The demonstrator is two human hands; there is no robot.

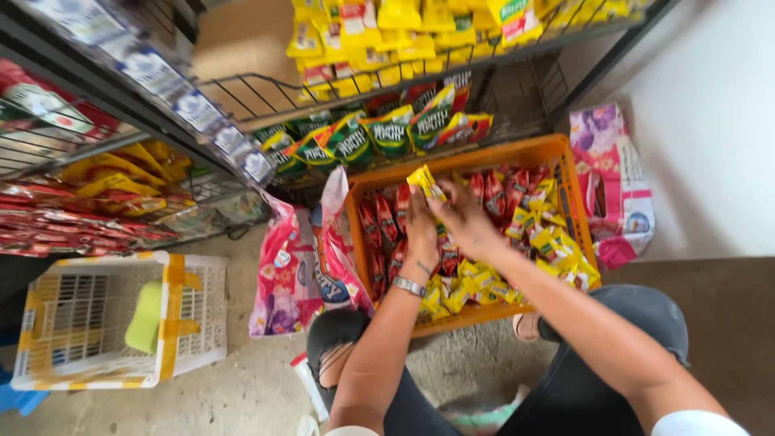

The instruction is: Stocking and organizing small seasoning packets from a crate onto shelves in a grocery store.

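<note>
Crouching over the orange crate, I have both hands above its middle, sharing one small yellow sachet. My left hand, the one with the metal wristband, is curled up around the sachet's lower end from underneath; my right hand pinches it from the side, fingers bent, so the packet stands up clear of the pile where I can see its face. Neither hand is loose: both are closed on that sachet.

Inside the crate, red sachets lie toward the end nearest the pink printed bag, and yellow sachets fill the opposite end and the edge closest to my knees. The kinds look kept apart so they stay easy to pick through.

Behind the crate, the wire shelf carries green packets, and yellow packs sit higher up. Well off from the crate, past the pink bag, stands a white basket patched with yellow tape.
</note>
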